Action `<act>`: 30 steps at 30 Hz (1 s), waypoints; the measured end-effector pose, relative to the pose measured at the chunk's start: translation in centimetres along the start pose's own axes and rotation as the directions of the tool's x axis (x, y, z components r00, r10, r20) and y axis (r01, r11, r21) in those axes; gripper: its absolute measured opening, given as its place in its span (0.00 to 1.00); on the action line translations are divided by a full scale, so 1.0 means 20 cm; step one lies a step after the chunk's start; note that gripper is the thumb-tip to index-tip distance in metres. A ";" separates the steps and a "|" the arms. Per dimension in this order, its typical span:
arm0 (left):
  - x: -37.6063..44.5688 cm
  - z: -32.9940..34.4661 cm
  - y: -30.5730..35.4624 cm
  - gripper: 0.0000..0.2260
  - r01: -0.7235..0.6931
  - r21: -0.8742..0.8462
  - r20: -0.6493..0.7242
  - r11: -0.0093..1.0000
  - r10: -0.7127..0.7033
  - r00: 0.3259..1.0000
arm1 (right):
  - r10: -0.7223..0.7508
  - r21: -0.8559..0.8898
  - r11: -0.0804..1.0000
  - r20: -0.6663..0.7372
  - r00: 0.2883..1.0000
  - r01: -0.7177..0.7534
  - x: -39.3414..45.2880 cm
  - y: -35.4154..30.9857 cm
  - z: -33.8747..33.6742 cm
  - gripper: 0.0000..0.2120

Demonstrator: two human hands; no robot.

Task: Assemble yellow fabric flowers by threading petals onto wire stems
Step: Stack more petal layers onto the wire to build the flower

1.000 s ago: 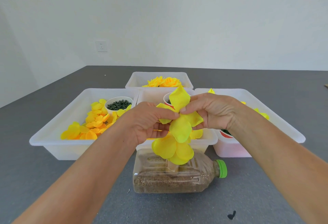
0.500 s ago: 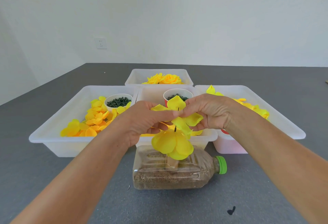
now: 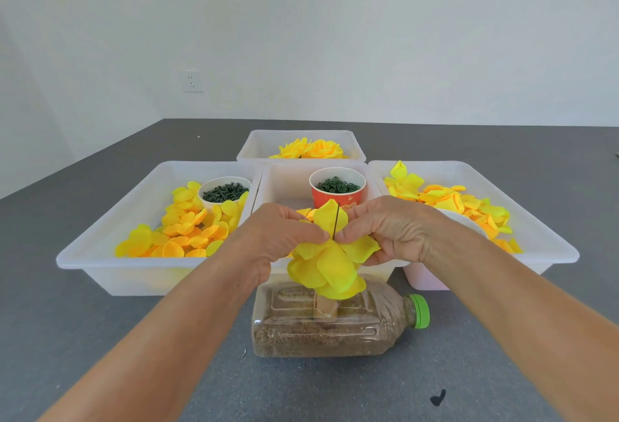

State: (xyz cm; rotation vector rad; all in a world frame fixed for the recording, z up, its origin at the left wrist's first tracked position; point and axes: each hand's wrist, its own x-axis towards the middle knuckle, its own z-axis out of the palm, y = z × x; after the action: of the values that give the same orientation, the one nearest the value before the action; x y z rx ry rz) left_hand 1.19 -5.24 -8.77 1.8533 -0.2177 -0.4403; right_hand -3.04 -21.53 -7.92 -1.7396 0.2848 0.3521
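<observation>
Directly over the bottle (image 3: 335, 331), which lies on its side on the grey table (image 3: 100, 354), a thin wire stem (image 3: 336, 222) is held upright, its long axis running almost straight up and down. A petal layer (image 3: 330, 220) is pierced by the wire, whose free tip is seen above the fingers. Just beneath it, the gathered flower (image 3: 326, 271) is bunched around the same stem.

The petal layer is pinched from the left by the left hand (image 3: 284, 241) and from the right by the right hand (image 3: 395, 231); the fingertips of both are met right at the wire, so neither hand is nearer than the other. Both are closed on fabric, not loose.

By judgement, the coming move is a slide downward along the stem, toward the flower below. A tilt of the wire would likely be caused if one side were pushed harder.
</observation>
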 end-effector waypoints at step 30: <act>0.05 0.01 -0.04 0.09 0.064 0.027 0.091 0.998 -0.066 0.994 | 0.083 0.069 0.994 -0.045 0.996 -0.080 0.02 0.07 0.02 0.07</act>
State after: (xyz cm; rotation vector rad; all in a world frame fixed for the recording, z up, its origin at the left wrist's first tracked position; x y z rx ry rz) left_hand 1.88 -5.50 -9.82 1.8698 -0.2258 -0.5708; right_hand -3.22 -21.31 -9.37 -1.6750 0.3983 0.3567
